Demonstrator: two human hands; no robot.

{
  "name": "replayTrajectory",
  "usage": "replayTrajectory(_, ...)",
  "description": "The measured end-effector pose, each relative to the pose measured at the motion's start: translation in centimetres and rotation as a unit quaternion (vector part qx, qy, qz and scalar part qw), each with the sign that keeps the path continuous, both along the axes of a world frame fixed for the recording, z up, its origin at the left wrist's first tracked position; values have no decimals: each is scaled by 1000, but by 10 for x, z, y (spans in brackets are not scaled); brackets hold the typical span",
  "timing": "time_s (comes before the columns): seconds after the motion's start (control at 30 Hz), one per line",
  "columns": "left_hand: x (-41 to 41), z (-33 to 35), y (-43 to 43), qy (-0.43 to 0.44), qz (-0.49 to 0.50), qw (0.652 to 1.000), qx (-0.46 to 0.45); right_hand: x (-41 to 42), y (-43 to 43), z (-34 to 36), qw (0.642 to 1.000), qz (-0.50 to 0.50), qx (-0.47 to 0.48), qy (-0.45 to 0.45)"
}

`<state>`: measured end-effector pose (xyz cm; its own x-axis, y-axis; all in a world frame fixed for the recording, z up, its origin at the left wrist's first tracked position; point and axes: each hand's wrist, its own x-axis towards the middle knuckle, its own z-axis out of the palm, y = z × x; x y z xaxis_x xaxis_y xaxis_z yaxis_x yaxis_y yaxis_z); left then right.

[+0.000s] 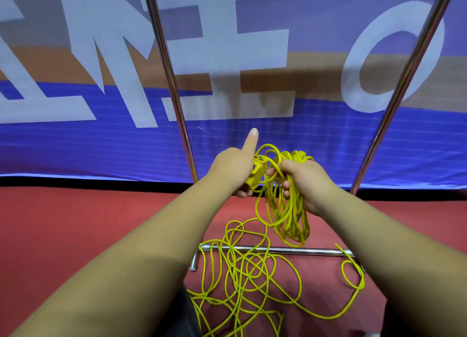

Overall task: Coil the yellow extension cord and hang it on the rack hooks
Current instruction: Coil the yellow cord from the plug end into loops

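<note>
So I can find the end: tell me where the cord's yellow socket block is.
Head view, centre: the socket block is gripped in the left hand, just left of the coiled loops the right hand holds.

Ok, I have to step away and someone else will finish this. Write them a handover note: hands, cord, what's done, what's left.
Left hand: holds the cord's yellow socket block, thumb raised.
Right hand: grips the coiled loops, which hang below it.
Done: part of the cord is coiled.
Left: the loose cord lies tangled on the red floor, across the rack's base bar. Coil it, then hang the bundle. No hooks are in view.
</note>
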<state>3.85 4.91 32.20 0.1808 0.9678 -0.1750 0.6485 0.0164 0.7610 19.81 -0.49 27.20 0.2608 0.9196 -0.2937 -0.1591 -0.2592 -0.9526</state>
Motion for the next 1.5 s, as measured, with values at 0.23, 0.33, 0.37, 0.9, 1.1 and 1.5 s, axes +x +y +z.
replayTrajectory(0.23,0,-7,4,-21,55,998,20,-8,-1,1,1000,7,9,13)
replayTrajectory(0.33,1,-5,2,-32,100,994,-20,-8,-6,1,998,43,30,-22)
replayTrajectory(0.37,1,-4,1,-61,109,989,-74,-8,-7,1,997,57,33,-40)
replayTrajectory(0.9,-19,-6,6,-48,-110,987,-103,-2,-6,1,999,-2,-27,-35)
replayTrajectory(1.1,-15,-3,11,40,-47,998,-15,1,-3,5,999,10,-10,-48)
replayTrajectory(1.5,-27,13,18,79,-27,981,173,-2,-8,2,985,81,8,-152)
